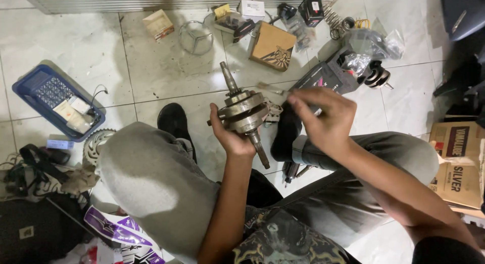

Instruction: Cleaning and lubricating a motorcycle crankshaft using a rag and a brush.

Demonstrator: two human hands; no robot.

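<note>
Boxes (273, 45) and blue tray (30, 92) ring crankshaft (244, 112) clasped in left hand (230, 137); right hand (323, 120) pinches brush (270, 88).

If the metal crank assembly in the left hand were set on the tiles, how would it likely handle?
The crank assembly looks solid steel, so probably heavy for its size and rigid. Its round webs and shafts suggest it could roll. The left hand grips it around the middle.

I see the crankshaft (244, 112) held above the floor (151, 72), between my two knees. A tray (56, 101) lies toward the floor's left edge, with a sprocket (96, 144) just before it. Behind the crankshaft lie a ring (196, 37) and a small carton (273, 45); a larger box (459, 163) sits at the right edge.
</note>
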